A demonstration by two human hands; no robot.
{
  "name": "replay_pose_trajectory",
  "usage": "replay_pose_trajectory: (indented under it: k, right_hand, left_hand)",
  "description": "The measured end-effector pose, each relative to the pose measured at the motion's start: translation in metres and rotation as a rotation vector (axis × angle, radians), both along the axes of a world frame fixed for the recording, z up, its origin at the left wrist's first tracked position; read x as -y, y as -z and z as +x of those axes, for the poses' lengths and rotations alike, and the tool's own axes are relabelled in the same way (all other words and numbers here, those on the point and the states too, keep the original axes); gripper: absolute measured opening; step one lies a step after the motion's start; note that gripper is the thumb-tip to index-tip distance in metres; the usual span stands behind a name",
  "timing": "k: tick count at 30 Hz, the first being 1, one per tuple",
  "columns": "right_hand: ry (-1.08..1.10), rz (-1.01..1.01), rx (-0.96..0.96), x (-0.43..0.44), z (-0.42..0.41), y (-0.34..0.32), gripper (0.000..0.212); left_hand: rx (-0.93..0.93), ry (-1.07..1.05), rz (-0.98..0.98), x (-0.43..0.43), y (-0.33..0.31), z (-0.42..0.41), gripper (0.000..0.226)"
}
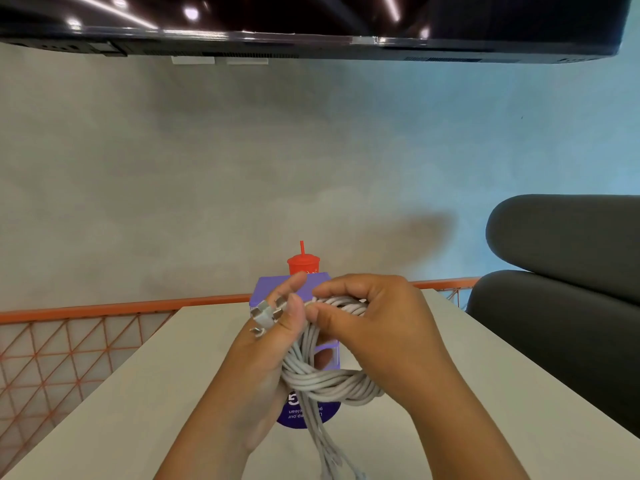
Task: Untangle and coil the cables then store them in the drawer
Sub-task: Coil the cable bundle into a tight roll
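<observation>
A bundle of grey cables (322, 379) is looped into a coil held above the white table (156, 375). My left hand (273, 341) grips the coil's left side, with several metal plug ends (265, 313) sticking out by its fingers. My right hand (377, 327) curls over the coil's top right and pinches strands at the top. Loose cable tails (329, 455) hang down toward the bottom edge. A purple drawer unit (270, 289) stands on the table right behind the hands, mostly hidden by them.
A red cup with a straw (303, 263) stands behind the purple unit. A round purple sticker (294, 415) lies on the table under the coil. An orange wire-mesh rail (86, 334) borders the table's left and far side. A dark grey sofa (571, 271) is at right.
</observation>
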State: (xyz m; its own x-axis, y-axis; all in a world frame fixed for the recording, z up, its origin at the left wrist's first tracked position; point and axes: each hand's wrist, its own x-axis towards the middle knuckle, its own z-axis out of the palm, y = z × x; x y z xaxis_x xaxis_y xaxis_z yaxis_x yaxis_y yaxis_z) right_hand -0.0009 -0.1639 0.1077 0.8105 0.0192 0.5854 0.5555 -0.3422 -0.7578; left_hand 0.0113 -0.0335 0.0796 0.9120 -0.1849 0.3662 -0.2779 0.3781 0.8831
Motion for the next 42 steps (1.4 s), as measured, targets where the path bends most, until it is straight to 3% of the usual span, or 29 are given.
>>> replay_pose_trajectory:
  k: [6,13,16,18,21,23,25,27,29,31,33,37,42]
  right_hand:
    - [0.039,0.056,-0.007,-0.005,0.002,0.002,0.013]
    - [-0.067,0.118,-0.048,0.000,0.002,-0.002,0.014]
    - [-0.202,0.264,-0.153,-0.001,0.004,0.000,0.038]
    - [-0.368,0.463,-0.261,-0.002,0.007,0.002,0.047]
    - [-0.534,0.738,-0.383,-0.005,0.016,0.009,0.048]
    - [-0.445,0.575,-0.446,-0.009,0.024,0.019,0.032]
    - [-0.415,0.133,-0.445,-0.015,0.025,0.026,0.018]
    - [-0.490,-0.256,-0.428,-0.023,0.020,0.028,0.015]
    - [-0.463,-0.467,-0.399,-0.032,0.014,0.028,0.010]
    - [-0.331,-0.671,-0.316,-0.040,0.009,0.029,0.019]
    - [-0.217,-0.841,-0.192,-0.045,0.004,0.029,0.022]
    - [-0.155,-0.971,-0.106,-0.046,-0.009,0.021,0.024]
    - [-0.073,-0.953,0.033,-0.030,-0.016,0.006,0.019]
  left_hand:
    - [-0.096,-0.103,0.083,0.008,-0.002,-0.004,0.045]
    - [-0.001,-0.262,0.217,0.007,-0.002,-0.001,0.059]
    - [0.050,-0.217,0.246,-0.002,-0.004,0.000,0.046]
    - [0.072,-0.199,0.169,-0.005,-0.005,-0.001,0.035]
    - [-0.019,-0.204,-0.177,-0.002,-0.012,-0.001,0.035]
    - [-0.074,-0.219,-0.437,-0.002,-0.020,-0.001,0.031]
    - [-0.137,-0.289,-0.609,-0.006,-0.022,0.002,0.037]
    - [-0.206,-0.385,-0.713,-0.014,-0.020,0.007,0.044]
    - [-0.252,-0.439,-0.779,-0.023,-0.018,0.012,0.044]
    - [-0.266,-0.458,-0.799,-0.028,-0.017,0.014,0.044]
    - [-0.199,-0.556,-0.709,-0.025,-0.013,0.017,0.043]
    - [0.035,-0.903,-0.272,-0.017,0.004,0.023,0.028]
    - [0.169,-0.819,-0.123,-0.019,0.003,0.022,0.023]
